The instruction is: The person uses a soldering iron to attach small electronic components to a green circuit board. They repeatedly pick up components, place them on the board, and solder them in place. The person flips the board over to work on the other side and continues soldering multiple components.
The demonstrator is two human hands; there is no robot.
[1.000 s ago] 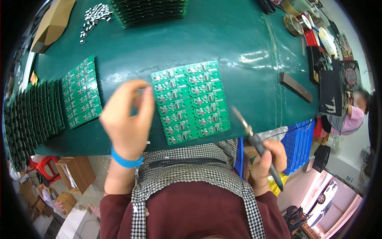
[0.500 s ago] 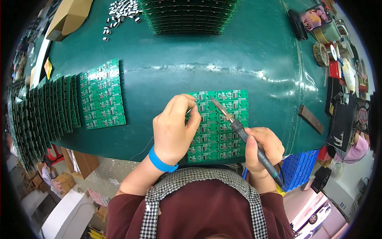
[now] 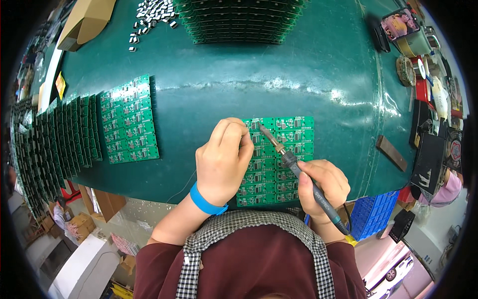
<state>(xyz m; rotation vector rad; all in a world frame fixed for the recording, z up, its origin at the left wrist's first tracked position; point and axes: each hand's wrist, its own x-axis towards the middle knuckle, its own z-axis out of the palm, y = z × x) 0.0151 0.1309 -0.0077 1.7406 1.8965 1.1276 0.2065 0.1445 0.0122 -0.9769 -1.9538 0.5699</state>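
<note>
A green panel of small circuit boards (image 3: 295,136) lies flat on the table in front of me. My right hand (image 3: 324,185) grips a grey soldering iron (image 3: 290,159) like a pen; its tip points at the panel's upper left part. Whether the tip touches the board I cannot tell. My left hand (image 3: 219,162), with a blue band at the wrist, is over the panel's left edge, thumb and fingers pinched together. A thin solder wire (image 3: 183,191) trails below this hand; its end at the fingertips is hidden.
More circuit panels (image 3: 130,119) stand in a leaning row at the left. A stack of panels (image 3: 239,22) and loose small white parts (image 3: 154,14) are at the back. Rightward lie a flat dark bar (image 3: 391,153), a phone (image 3: 400,24) and a solder spool (image 3: 419,67).
The soldering iron's tip has shifted slightly left across the panel, and my right hand moved left with it. My left hand stays pinched near the panel's left edge.
</note>
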